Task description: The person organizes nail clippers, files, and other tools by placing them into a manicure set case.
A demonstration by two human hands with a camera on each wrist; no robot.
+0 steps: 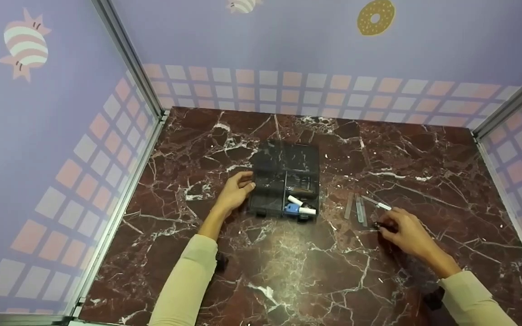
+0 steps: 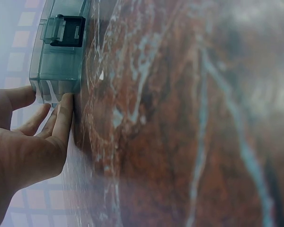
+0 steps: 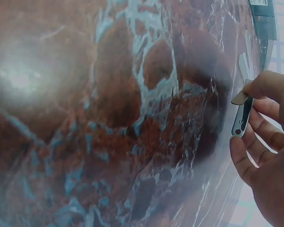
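A dark see-through plastic box [image 1: 268, 199] with dividers stands mid-table, its lid [image 1: 290, 156] laid back. My left hand [image 1: 235, 192] rests against the box's left side; in the left wrist view the fingertips [image 2: 66, 100] touch its end wall below a black latch. My right hand [image 1: 406, 231] pinches a small metal nail clipper [image 3: 242, 116] between thumb and fingers; part of it is hidden by them. Beside that hand lie several flat, thin strips [image 1: 360, 209] and a slim tool with a white part [image 1: 383, 205].
Inside the box's front right compartment are a small blue piece [image 1: 292, 208] and white stick-like pieces [image 1: 306, 211]; a brownish item [image 1: 299, 190] lies behind them. The marbled red-brown tabletop [image 1: 288, 271] is bordered by patterned panels [image 1: 107, 149] at the left, back and right.
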